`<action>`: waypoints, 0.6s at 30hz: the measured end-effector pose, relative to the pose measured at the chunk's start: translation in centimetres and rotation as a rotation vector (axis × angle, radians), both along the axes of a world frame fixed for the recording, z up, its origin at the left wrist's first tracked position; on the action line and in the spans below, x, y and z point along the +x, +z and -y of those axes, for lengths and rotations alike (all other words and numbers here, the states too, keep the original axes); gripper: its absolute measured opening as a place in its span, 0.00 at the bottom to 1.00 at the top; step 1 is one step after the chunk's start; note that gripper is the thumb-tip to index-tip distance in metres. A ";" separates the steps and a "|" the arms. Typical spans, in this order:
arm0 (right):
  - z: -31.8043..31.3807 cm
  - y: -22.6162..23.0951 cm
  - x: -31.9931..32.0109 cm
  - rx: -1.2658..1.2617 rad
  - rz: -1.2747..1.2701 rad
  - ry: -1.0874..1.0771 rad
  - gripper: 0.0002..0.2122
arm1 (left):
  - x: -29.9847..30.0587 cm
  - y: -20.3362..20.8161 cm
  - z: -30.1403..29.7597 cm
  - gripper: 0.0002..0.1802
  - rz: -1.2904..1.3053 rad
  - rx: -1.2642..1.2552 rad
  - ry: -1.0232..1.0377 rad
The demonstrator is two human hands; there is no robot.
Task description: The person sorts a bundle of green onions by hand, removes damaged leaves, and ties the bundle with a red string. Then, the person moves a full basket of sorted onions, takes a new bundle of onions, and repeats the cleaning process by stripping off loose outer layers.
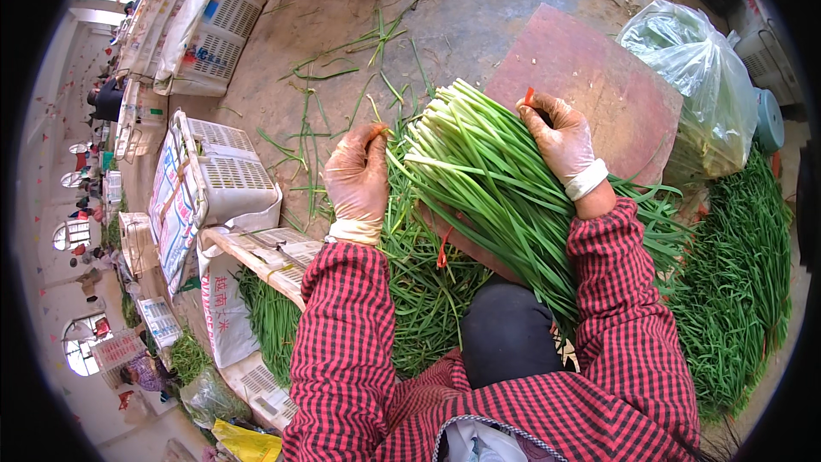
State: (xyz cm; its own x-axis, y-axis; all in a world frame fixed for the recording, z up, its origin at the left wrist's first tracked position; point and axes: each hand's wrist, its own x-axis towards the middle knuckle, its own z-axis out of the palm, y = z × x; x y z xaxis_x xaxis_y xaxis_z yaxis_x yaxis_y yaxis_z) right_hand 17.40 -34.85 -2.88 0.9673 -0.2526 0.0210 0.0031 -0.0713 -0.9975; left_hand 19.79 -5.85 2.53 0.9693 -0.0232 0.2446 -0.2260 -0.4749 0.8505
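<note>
green bundle (492, 184) | between left hand (357, 178) and right hand (562, 139) | right pinches red tie (529, 96)

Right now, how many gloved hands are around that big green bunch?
2: the left hand left of the bunch, the right hand at its right edge, pinching a red strip. No others show.

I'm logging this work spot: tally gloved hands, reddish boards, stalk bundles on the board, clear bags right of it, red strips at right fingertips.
Gloved hands: 2 (left hand, right hand)
Reddish board: 1
Stalk bundle: 1
Clear bag: 1
Red strip: 1
Total: 6
</note>
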 end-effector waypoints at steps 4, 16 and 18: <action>-0.2 0.1 0.1 0.021 0.005 0.005 0.09 | 0.4 -0.1 -0.1 0.08 0.051 -0.093 0.041; 0.0 0.0 0.1 0.025 -0.008 0.014 0.09 | 0.5 2.3 -1.2 0.24 -0.325 -0.497 0.284; -0.1 -0.1 0.2 0.051 -0.004 0.016 0.09 | -0.7 1.7 -0.8 0.27 -0.378 -0.466 0.380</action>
